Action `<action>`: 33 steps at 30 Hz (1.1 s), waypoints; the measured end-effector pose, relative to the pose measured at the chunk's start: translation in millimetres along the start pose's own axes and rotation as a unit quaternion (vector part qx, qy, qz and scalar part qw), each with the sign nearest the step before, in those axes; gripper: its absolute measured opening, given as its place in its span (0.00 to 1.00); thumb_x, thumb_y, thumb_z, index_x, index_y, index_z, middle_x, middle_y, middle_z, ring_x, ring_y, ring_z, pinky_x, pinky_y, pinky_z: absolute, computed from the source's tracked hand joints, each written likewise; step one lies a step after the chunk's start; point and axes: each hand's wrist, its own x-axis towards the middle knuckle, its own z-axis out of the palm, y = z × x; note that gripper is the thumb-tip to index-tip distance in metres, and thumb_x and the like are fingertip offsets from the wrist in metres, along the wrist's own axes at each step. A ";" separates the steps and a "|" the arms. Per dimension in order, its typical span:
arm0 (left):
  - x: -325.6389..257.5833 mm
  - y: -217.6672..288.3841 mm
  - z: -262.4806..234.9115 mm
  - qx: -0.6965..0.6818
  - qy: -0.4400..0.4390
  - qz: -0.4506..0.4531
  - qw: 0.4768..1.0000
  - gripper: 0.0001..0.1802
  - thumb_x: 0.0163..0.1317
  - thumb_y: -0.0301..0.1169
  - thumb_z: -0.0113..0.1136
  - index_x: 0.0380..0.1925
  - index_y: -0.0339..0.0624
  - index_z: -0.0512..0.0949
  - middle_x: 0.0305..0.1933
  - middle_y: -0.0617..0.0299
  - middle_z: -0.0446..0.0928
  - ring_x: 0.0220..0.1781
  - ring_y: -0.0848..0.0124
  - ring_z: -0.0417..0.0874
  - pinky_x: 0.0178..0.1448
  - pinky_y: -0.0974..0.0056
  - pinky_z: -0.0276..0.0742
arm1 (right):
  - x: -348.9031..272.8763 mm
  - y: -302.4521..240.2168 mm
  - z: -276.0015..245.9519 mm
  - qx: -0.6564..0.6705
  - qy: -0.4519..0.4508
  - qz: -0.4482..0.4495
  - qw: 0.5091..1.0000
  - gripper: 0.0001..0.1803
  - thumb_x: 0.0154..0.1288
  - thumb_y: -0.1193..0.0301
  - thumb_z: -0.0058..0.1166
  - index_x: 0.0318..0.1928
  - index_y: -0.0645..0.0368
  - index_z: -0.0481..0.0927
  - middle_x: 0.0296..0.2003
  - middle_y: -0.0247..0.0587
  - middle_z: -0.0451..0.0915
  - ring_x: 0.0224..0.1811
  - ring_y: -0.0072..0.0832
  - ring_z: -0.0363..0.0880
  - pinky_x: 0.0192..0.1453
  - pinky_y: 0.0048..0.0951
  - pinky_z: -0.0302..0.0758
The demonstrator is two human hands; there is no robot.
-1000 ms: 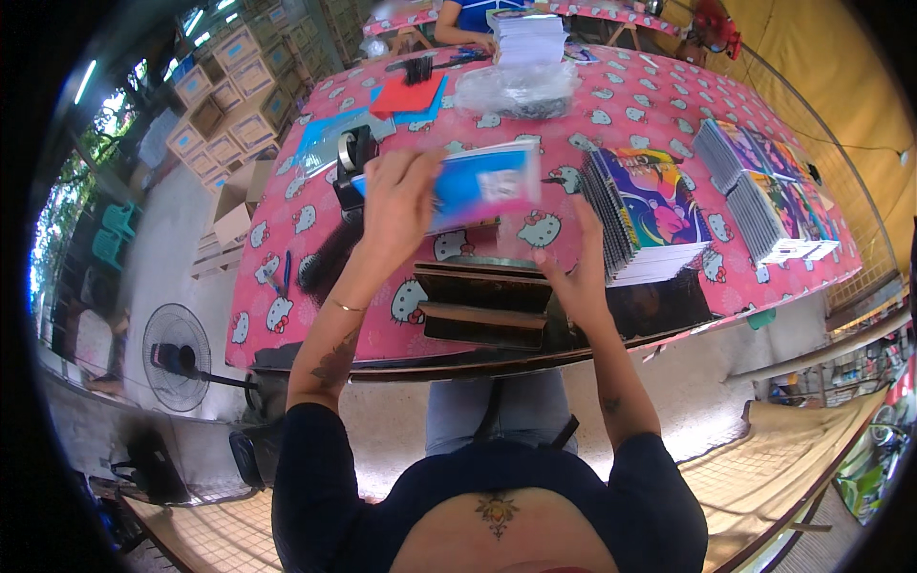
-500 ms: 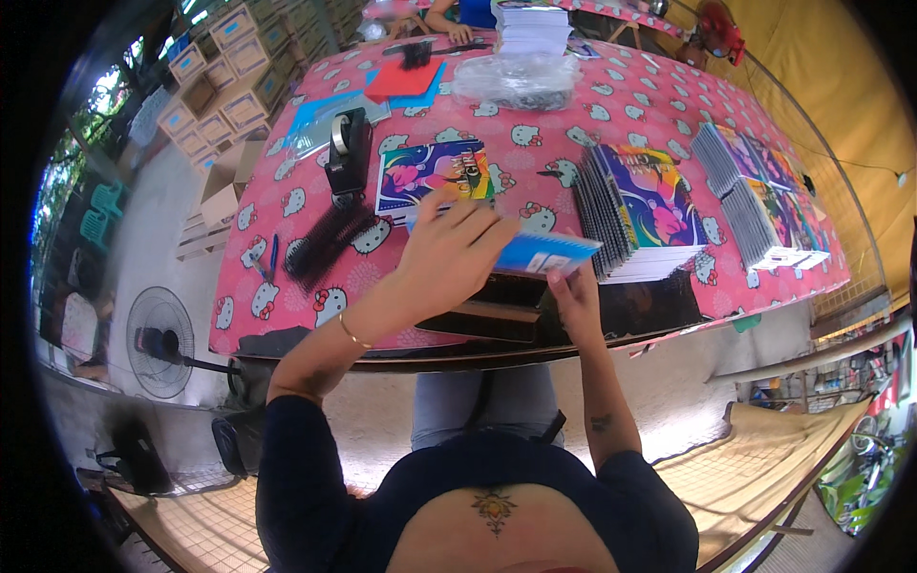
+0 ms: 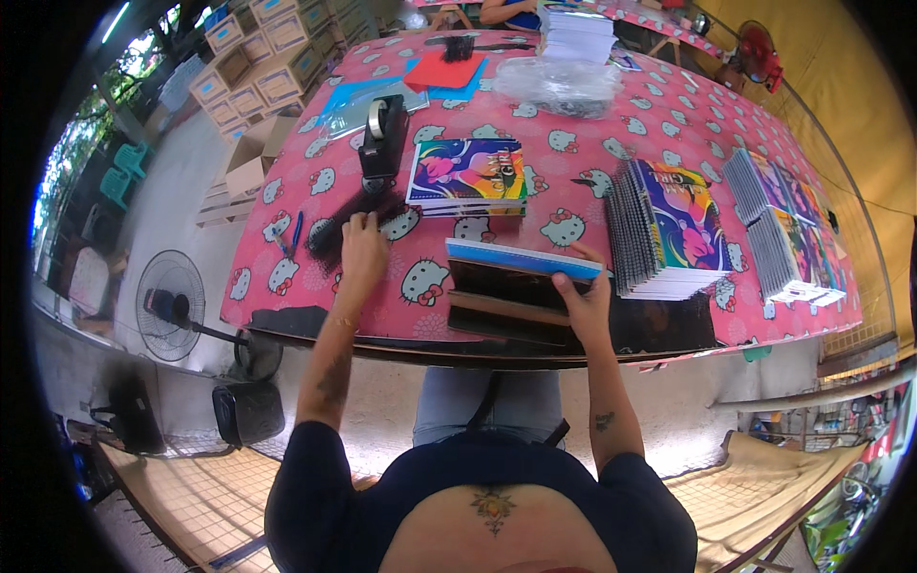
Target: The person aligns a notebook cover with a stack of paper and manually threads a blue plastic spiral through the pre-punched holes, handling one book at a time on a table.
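Along the near edge of the pink patterned surface, a dark stepped stand is set, its steps running left to right. Against the stand's far side a blue-edged pad is held, its long axis also running left to right, with only a slight tilt down toward the right. The pad's right end is clamped by the right hand, the thumb laid on the near side and the fingers behind. To the left and a little farther out, the left hand is placed at a black wire bundle, its fingertips overlapping the bundle's near side; whether any wire is pinched between them cannot be told. The bundle is slanted from lower left to upper right, so its length is met crosswise by the left hand, much the nearer of the two; the right hand is kept well apart by the pad's length and a stretch of cloth. Left of the bundle, pens are laid. Just beyond and to the right, a low stack of colourful notebooks is seen, while farther right, just beside the right hand, room is bounded by a tall pile of wire-bound notebooks. Beyond the bundle's upper end, the left side is bounded by a black tape dispenser. Farthest out, a clear plastic bundle is seen.
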 end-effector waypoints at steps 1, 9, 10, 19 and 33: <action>0.5 -19.3 10.0 0.007 0.001 0.017 1.000 0.19 0.66 0.28 0.60 0.54 0.31 0.79 0.53 0.46 0.77 0.53 0.48 0.78 0.58 0.51 0.76 | 0.3 -1.3 -1.9 0.006 0.001 0.006 1.000 0.34 0.65 0.64 0.70 0.67 0.61 0.70 0.51 0.40 0.79 0.53 0.27 0.78 0.62 0.30 0.73; -2.6 -20.2 4.4 -0.087 0.093 0.066 0.990 0.12 0.67 0.26 0.60 0.47 0.32 0.73 0.52 0.43 0.77 0.49 0.47 0.81 0.51 0.51 0.79 | 17.4 -90.4 21.3 -0.175 0.043 -0.239 0.954 0.31 0.63 0.65 0.67 0.63 0.63 0.73 0.54 0.45 0.78 0.59 0.41 0.76 0.68 0.41 0.66; -0.2 -9.8 0.6 -0.141 0.093 0.037 0.985 0.12 0.67 0.25 0.60 0.47 0.32 0.72 0.52 0.43 0.77 0.48 0.46 0.82 0.50 0.51 0.79 | 22.1 -101.3 33.5 -0.239 -0.008 -0.277 0.931 0.27 0.63 0.66 0.67 0.61 0.61 0.76 0.54 0.44 0.79 0.58 0.41 0.76 0.66 0.41 0.67; -31.0 102.3 -93.4 -0.398 -0.004 0.047 0.916 0.16 0.66 0.22 0.60 0.55 0.36 0.81 0.38 0.50 0.81 0.32 0.66 0.86 0.34 0.63 0.80 | 50.0 -67.3 92.5 -0.338 -0.106 -0.252 0.900 0.07 0.64 0.68 0.62 0.41 0.54 0.83 0.33 0.36 0.84 0.37 0.36 0.83 0.40 0.39 0.74; -25.6 104.9 -89.0 -0.295 0.131 0.141 0.936 0.09 0.62 0.25 0.67 0.42 0.38 0.85 0.36 0.53 0.82 0.30 0.60 0.82 0.35 0.60 0.77 | 51.3 -69.2 92.8 -0.325 -0.099 -0.245 0.908 0.05 0.64 0.68 0.62 0.39 0.53 0.84 0.31 0.36 0.84 0.33 0.37 0.83 0.37 0.40 0.75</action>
